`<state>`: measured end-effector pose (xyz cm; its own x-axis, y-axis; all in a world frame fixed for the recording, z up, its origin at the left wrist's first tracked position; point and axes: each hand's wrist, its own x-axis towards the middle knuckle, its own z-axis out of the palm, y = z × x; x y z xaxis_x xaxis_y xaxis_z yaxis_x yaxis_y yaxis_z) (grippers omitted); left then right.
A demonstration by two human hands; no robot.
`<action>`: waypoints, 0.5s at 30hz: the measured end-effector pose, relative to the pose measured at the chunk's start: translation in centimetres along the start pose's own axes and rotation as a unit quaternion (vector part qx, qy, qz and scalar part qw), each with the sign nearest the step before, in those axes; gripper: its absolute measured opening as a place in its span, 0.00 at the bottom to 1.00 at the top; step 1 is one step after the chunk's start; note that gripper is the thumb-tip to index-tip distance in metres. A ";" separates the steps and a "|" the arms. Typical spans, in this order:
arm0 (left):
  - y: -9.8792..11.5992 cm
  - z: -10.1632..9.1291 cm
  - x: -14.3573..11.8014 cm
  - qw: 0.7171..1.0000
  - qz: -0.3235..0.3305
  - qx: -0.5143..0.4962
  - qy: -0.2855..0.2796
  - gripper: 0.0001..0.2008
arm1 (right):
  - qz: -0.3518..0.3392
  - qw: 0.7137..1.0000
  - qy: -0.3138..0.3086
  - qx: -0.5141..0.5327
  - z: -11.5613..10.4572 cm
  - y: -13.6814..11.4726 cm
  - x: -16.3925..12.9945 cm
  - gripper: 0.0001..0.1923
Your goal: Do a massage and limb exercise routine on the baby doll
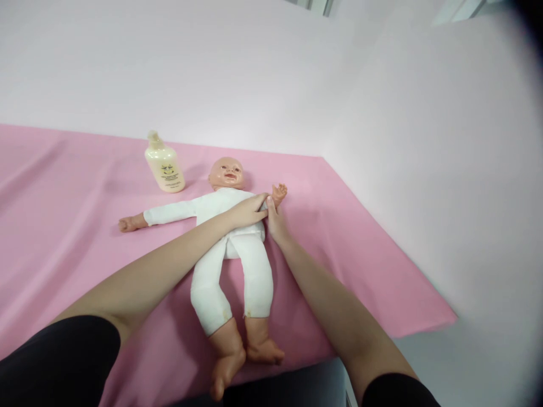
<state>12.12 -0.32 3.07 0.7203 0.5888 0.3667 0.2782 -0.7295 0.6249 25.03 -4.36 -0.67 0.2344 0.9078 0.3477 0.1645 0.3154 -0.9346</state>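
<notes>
Pink-covered surface point(63, 226), wide and faintly creased, set against pale walls. Baby doll point(231, 249) in white one-piece suit, lying face up near the middle, head toward the far edge, bare feet overhanging the near edge, one sleeved arm stretched straight out to the side, the other arm bent upward at the opposite side. Two bare forearms with short black sleeves reaching in from below. Left hand point(248, 210) laid across the doll's chest and shoulder, fingers together and flat, pressing at the upper arm of the raised limb. Right hand point(276, 222) just beside it, touching the same arm below the small doll hand point(279, 194); fingers together alongside the sleeve, closure around it not clear from this angle. Cream lotion bottle point(164, 164), upright, capped, near the doll's head, apart from both hands. Step in hand, by judgement: working on the doll's raised arm. Next move calls for a light, steady hold at shoulder and wrist.
</notes>
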 end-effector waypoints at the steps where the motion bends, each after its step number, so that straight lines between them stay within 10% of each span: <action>1: 0.0 0.0 0.0 1.000 0.000 -0.001 -0.005 0.14 | 0.000 1.000 -0.002 -0.001 0.0 0.0 0.0 0.54; 15: 0.2 -0.2 -0.1 1.000 -0.005 0.001 -0.020 0.14 | 0.005 1.000 -0.001 0.005 0.1 -0.4 -0.2 0.53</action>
<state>11.97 -0.42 3.30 0.7428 0.5816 0.3316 0.2876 -0.7244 0.6265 24.87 -4.63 -0.36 0.2333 0.9119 0.3378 0.1531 0.3086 -0.9388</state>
